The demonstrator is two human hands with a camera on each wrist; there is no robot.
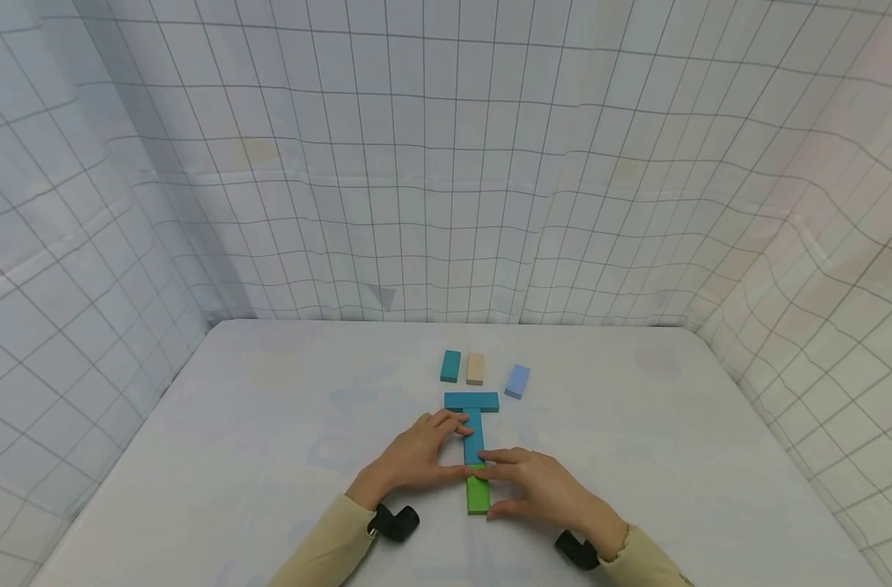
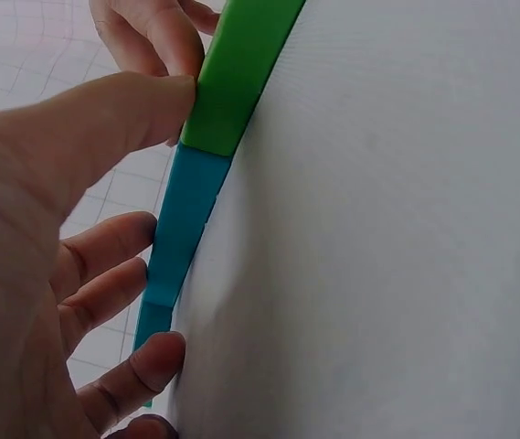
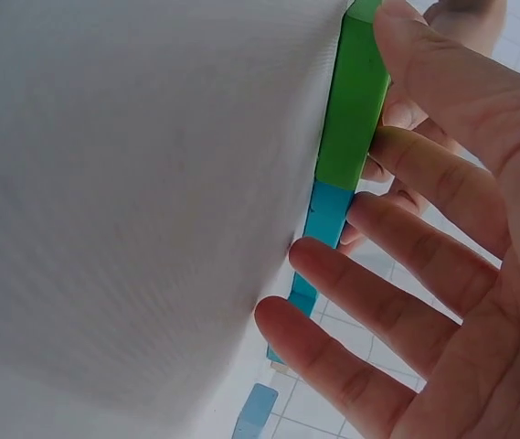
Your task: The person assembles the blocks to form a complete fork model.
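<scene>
Your left hand (image 1: 413, 456) was held wide and loose, its thumb touching the green block (image 1: 479, 497) and its fingers along the blue block (image 1: 474, 445). Your right hand (image 1: 540, 485) was spread too, fingertips at the seam between those two. They lay end to end on the table (image 1: 659, 465), the blue one reaching the blue crossbar (image 1: 471, 401). Beyond sat the teal block (image 1: 450, 366), beige block (image 1: 475, 368) and periwinkle block (image 1: 517, 381).

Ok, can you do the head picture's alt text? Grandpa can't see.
A person's left hand and right hand touch a T of rectangular blocks: blue crossbar, blue stem, green block at the foot. Beyond lie a small teal block, beige block and pale blue block on a white table.
</scene>
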